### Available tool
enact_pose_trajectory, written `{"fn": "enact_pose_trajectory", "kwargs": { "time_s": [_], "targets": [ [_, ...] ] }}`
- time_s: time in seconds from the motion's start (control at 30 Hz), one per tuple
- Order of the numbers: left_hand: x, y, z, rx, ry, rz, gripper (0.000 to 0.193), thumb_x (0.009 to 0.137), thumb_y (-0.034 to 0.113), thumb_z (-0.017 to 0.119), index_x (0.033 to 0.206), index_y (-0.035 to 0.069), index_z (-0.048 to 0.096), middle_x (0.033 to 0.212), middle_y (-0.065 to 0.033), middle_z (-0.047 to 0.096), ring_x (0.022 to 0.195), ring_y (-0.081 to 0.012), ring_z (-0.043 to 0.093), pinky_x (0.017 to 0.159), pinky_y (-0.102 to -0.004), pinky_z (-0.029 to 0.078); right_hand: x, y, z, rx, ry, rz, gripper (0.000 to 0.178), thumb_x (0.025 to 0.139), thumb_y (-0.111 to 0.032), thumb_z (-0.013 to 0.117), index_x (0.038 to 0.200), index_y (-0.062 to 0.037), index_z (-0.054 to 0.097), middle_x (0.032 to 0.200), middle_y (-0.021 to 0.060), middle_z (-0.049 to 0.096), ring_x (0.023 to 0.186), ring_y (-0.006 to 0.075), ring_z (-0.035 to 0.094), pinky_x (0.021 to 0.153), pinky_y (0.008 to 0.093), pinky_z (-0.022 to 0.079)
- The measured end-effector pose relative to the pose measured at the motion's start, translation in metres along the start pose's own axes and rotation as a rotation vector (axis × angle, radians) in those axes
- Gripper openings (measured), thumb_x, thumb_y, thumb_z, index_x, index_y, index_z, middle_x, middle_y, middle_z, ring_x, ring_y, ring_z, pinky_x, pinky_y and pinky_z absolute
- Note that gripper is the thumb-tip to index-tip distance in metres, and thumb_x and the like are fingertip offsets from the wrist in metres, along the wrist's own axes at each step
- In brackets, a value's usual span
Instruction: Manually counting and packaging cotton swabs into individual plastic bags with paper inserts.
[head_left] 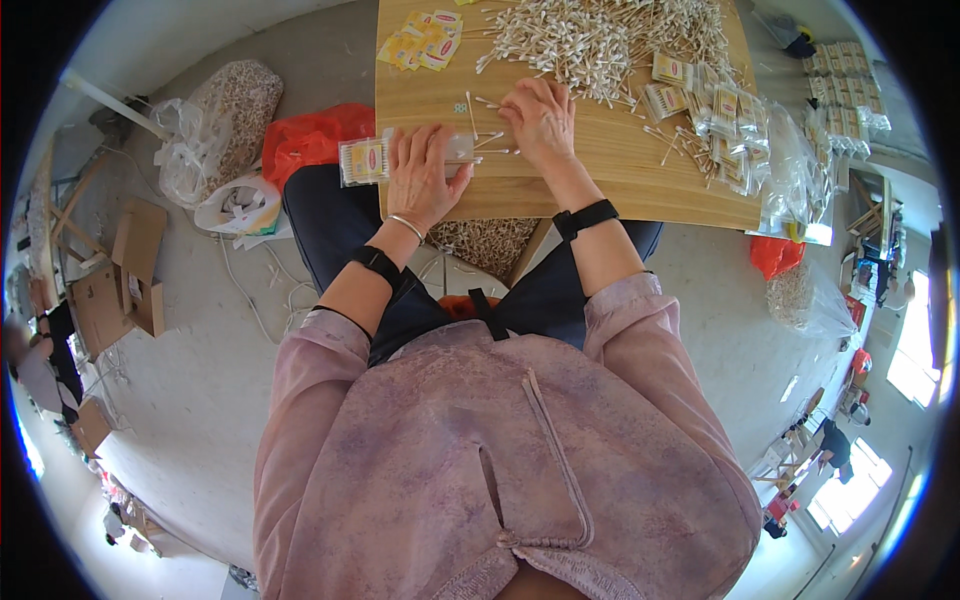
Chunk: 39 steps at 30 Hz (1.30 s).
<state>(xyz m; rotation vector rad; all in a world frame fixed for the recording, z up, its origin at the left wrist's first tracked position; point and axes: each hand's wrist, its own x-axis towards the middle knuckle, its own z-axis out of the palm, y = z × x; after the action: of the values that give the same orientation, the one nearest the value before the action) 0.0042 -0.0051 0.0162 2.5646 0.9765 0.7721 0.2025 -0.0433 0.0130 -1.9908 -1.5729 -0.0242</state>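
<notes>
My left hand (422, 178) lies over a clear plastic packet of cotton swabs (364, 163) with a yellow and red label, its fingers and thumb around it at the table's near left edge. The packet's clear end shows past the fingers. My right hand (541, 122) is curled just above the tabletop, with a cotton swab (487, 101) sticking out from its fingertips. A few loose swabs (489, 136) lie between the two hands. Beyond my right hand spreads a large heap of cotton swabs (570, 45).
Yellow label cards (424, 40) lie at the table's far left. Filled packets (735, 115) pile up at its right edge beside clear plastic bags (792, 165). A box of swabs (485, 243) sits under the table (620, 190). Left on the floor are a red bag (315, 140) and a cardboard box (140, 255).
</notes>
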Motion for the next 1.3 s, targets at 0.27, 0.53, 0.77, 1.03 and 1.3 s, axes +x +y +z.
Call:
{"fn": "enact_pose_trajectory", "kwargs": {
  "time_s": [0.27,0.53,0.77,1.03,1.3],
  "targets": [
    [-0.003,-0.009,0.008,-0.149,-0.031,0.064,0.034,0.073,0.014,0.072,0.103,0.007,0.059,0.107,-0.0112,0.054,0.105,-0.0337,0.051,0.09,-0.042,0.045,0.011,-0.02,0.013,0.007,-0.07,0.203,0.006,0.077,-0.02,0.068,0.08,-0.0156,0.066,0.093,0.0022,0.059,0.098,0.0268,0.05,0.084,0.0427,0.037],
    [0.0,-0.001,0.004,-0.185,-0.083,-0.037,0.055,0.072,0.015,0.073,0.121,0.007,0.05,0.124,-0.0122,0.048,0.115,-0.035,0.046,0.099,-0.0427,0.04,0.004,-0.042,0.025,0.112,-0.147,0.047,0.009,0.077,-0.015,0.066,0.086,-0.0144,0.067,0.092,0.0028,0.06,0.097,0.0278,0.052,0.081,0.0413,0.041],
    [0.002,-0.006,0.008,-0.096,-0.02,0.034,0.061,0.075,0.019,0.071,0.128,0.004,0.044,0.13,-0.0143,0.045,0.123,-0.0358,0.04,0.108,-0.0471,0.03,-0.008,-0.033,0.006,0.223,-0.074,0.082,0.017,0.073,-0.009,0.065,0.088,-0.0152,0.069,0.099,0.0002,0.06,0.102,0.0264,0.051,0.087,0.0412,0.04],
    [0.001,-0.002,0.005,-0.042,-0.084,0.027,0.052,0.078,0.025,0.068,0.122,0.004,0.05,0.114,-0.0129,0.051,0.112,-0.0329,0.046,0.108,-0.0457,0.03,-0.037,-0.018,-0.019,0.084,-0.226,0.047,0.014,0.072,-0.012,0.068,0.085,-0.0138,0.068,0.098,-0.0001,0.059,0.099,0.0249,0.051,0.086,0.0399,0.04],
    [-0.001,-0.003,0.006,-0.091,-0.057,-0.043,0.06,0.077,0.021,0.069,0.128,0.004,0.043,0.121,-0.0154,0.049,0.118,-0.035,0.043,0.107,-0.045,0.032,-0.036,-0.027,-0.019,0.074,-0.227,0.027,0.011,0.072,-0.017,0.07,0.082,-0.0134,0.067,0.095,0.0001,0.058,0.098,0.0251,0.051,0.083,0.0416,0.041]
  ]
}}
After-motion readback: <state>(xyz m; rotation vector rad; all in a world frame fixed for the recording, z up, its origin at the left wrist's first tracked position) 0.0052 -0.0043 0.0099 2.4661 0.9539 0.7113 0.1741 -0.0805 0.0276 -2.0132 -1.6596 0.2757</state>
